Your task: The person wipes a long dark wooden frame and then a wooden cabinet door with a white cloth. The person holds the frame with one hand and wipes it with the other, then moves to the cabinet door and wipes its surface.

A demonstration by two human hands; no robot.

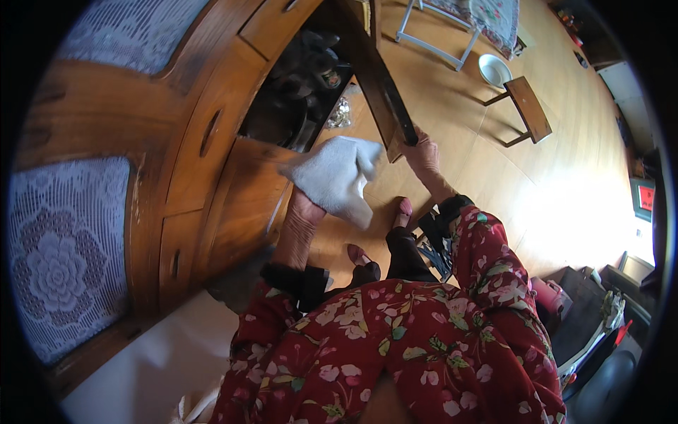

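A pale grey-white cloth [336, 169] lies over my left hand [306, 209], which holds it in front of the wooden cabinet [217, 153]; the fingers are hidden under the fabric. My right hand [421, 151] grips the lower end of a long wooden drawer [386, 95], seen edge-on with a dark edge, tilted out from the cabinet. Behind the cloth an open compartment [280, 100] of the cabinet shows dark, blurred items inside. White lace [58, 270] covers the cabinet's door panels.
On the wooden floor stand a small wooden stool [528, 109], a white basin [494, 71] and a white-framed rack [434, 49] with a floral cloth. A clear bag [340, 113] lies beside the cabinet. A pink container [548, 297] and assorted goods are at the lower right.
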